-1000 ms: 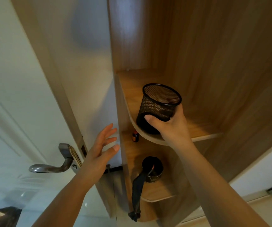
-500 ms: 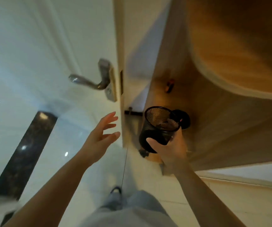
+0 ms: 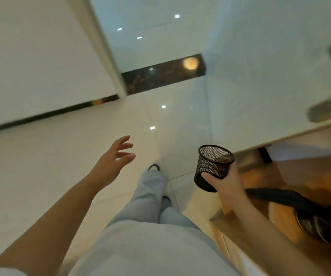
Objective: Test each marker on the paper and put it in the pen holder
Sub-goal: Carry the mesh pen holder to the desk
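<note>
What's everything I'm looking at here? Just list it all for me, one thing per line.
pen holder: one, black wire mesh, looks empty, held in the right hand at right of centre
floor: one, glossy cream tile with a dark strip farther off
door: one, white, right side
door handle: one, metal lever, blurred, on the door at far right
wooden shelf: one, light brown, lower right
black strap: one, lying across the shelf
legs: two, pale trousers, bottom centre
left hand: one, fingers spread, holds nothing
right hand: one, grips the pen holder
</note>
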The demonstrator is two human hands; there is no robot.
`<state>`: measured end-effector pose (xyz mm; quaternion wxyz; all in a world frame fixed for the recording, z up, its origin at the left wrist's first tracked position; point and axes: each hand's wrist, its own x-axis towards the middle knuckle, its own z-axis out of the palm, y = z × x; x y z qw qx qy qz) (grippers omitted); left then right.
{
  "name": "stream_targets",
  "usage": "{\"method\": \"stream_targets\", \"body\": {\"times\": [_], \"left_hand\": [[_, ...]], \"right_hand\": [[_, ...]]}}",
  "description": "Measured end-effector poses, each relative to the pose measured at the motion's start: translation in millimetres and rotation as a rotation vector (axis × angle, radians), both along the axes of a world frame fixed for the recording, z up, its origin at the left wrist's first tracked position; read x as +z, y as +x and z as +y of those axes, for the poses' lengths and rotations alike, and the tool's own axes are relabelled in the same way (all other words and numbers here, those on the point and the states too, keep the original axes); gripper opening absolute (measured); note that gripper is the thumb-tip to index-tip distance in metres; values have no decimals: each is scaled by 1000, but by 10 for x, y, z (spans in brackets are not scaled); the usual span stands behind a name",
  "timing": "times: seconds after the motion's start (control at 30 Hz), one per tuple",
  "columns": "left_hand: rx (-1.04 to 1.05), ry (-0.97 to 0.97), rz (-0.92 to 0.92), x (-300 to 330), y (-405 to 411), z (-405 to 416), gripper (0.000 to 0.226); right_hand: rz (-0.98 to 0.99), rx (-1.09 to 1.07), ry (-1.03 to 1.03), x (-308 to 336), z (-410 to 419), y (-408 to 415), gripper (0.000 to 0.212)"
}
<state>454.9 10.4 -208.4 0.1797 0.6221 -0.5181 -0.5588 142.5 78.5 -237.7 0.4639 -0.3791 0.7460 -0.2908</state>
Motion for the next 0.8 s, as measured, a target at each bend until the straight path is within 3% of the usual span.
{"method": "stream_targets", "body": {"times": [0.23,0.43,0.67,0.8], "left_hand": [[636,58,26,-9,1303,1169,45],[1121,128,116,-62,2054,2261,45],[1329,221,134,-44,3089,3104,48],[1369,181,123,1,3986,3225,48]], "right_hand": [[66,507,104,-60,-591,1209,65],[7,857,118,-67,-795,2838,58],[86,1099,111,-113,-592,4828,70],[60,1208,67,-38,-411,5920,61]]}}
